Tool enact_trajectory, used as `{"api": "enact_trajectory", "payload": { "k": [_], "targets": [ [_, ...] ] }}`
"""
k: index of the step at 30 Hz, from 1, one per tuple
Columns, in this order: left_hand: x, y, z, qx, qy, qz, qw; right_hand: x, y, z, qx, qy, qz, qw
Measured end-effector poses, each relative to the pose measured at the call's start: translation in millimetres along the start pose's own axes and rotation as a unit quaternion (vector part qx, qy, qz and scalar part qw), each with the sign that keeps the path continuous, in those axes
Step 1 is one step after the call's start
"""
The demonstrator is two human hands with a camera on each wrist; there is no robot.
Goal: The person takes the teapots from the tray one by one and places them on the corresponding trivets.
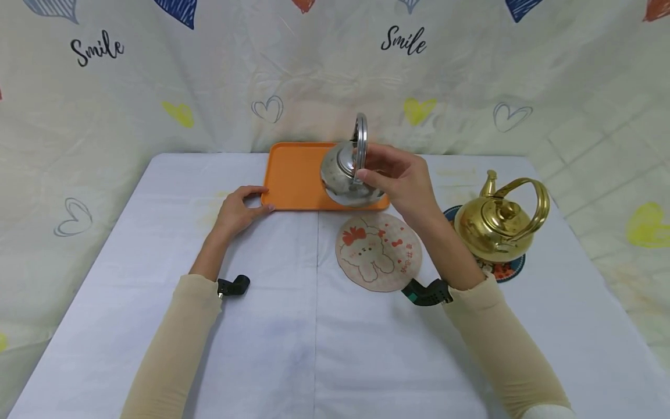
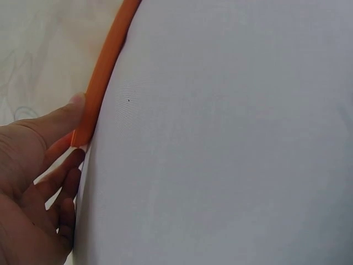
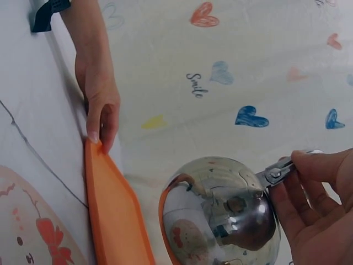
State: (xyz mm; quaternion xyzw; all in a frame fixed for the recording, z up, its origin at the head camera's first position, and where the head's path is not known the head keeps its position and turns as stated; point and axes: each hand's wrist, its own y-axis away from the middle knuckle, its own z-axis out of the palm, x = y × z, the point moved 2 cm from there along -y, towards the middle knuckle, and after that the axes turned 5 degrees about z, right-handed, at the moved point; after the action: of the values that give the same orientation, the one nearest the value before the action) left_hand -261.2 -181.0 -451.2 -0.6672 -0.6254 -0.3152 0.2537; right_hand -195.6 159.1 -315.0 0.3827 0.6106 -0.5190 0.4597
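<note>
By its raised handle, my right hand (image 1: 403,177) grips a shiny silver kettle (image 1: 342,177) over the right half of an orange tray (image 1: 295,174). The right wrist view shows the kettle's rounded, mirror-like body (image 3: 220,215) beside the tray (image 3: 118,215), with backdrop between them at the upper part; whether its base touches the tray I cannot tell. Its spout is hidden. At the tray's near left corner, my left hand (image 1: 238,210) pinches the rim between thumb and fingers. The left wrist view shows the thumb pressed against the orange rim (image 2: 105,72).
A gold kettle (image 1: 494,227) stands at the right on a patterned round coaster (image 1: 515,270), close to my right forearm. In front of the tray lies a round mat (image 1: 379,253) with a bunny drawing. White cloth (image 1: 272,337) covers the table; a printed backdrop (image 1: 335,70) hangs behind.
</note>
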Motion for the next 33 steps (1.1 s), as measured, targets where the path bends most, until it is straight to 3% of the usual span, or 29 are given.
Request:
{"api": "enact_trajectory", "payload": {
  "k": [33],
  "targets": [
    [-0.4, -0.7, -0.6, 0.001, 0.007, 0.008, 0.9999, 0.9, 27.9, -21.7, -0.016, 0.030, 0.034, 0.999]
  ]
}}
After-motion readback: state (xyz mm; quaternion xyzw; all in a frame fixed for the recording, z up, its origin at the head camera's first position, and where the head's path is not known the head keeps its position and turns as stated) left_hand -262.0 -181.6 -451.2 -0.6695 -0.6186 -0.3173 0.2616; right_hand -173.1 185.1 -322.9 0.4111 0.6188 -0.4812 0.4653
